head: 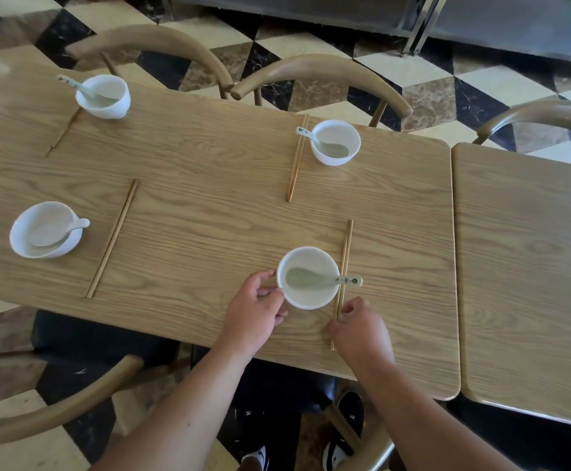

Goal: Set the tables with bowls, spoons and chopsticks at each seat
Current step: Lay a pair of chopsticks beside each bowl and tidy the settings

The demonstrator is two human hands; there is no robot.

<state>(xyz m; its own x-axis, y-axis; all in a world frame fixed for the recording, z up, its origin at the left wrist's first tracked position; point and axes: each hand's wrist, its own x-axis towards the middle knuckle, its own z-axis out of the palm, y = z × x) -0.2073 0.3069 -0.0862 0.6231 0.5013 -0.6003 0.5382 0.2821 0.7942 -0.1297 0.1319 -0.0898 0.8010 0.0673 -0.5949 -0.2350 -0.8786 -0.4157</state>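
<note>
On the wooden table (209, 215) the near white bowl (308, 299) holds a spoon (321, 279) whose handle lies over a pair of chopsticks (345, 253) to its right. My left hand (257, 314) touches the bowl's left rim with thumb and fingers. My right hand (359, 324) pinches the near end of those chopsticks. Three other seats each have a bowl with a spoon and chopsticks beside it: far right bowl (335, 141), far left bowl (103, 96), near left bowl (44, 229).
A second wooden table (528, 266) adjoins on the right. Curved wooden chairs stand at the far side (321, 71) and at the near left (56, 406). The floor is checkered tile, with a metal counter at the back.
</note>
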